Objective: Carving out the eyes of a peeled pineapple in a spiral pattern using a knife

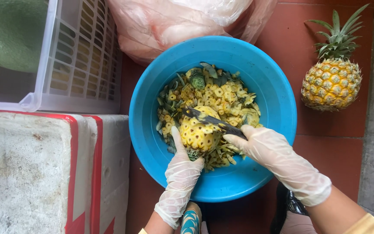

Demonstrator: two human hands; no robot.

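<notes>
So, starting at the fingers: the left hand [182, 173], in a thin clear glove, had its fingers curled around the lower end of a half-peeled pineapple [198, 132], thumb stretched up along its left side, gripping it tight over the bowl. The right hand [270, 149], gloved the same way, was closed around the handle of one dark knife [211, 121], the blade lying flat across the top of the yellow fruit, index finger pushed forward toward the blade. That fruit sat right above the middle of a single big blue plastic bowl [269, 82], on a heap of peel strips [228, 95] and a cut-off green crown [197, 80]. Count-wise: two pineapples total, the one being held and one whole unpeeled pineapple [332, 82] standing upright on the red tile floor [325, 143] to the right of the bowl, well apart from it. Behind the bowl was a pinkish plastic bag [152, 26], touching its far rim as far as I could tell. On the left there was one white slatted crate [83, 52] sitting on a white foam box [35, 173] with red tape edging.
</notes>
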